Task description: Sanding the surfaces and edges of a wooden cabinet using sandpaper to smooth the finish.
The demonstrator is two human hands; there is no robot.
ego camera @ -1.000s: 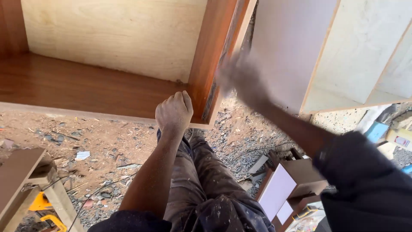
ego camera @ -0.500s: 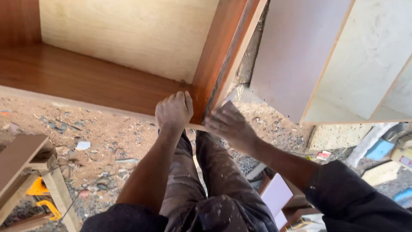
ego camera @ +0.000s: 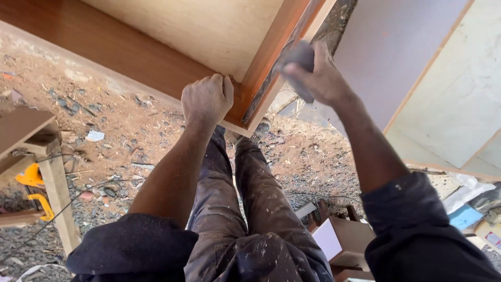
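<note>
cabinet [ego camera: 156,57] cut off at top edge; grey pad [ego camera: 298,58] partly hidden by fingers. left hand [ego camera: 207,99] fisted, gripping cabinet corner. right hand [ego camera: 318,75], at 3 o'clock of it, closed on pad against side panel.

Smooth brown-laminated wooden cabinet [ego camera: 156,57], pale matt back; gritty dirt ground [ego camera: 130,136].
</note>
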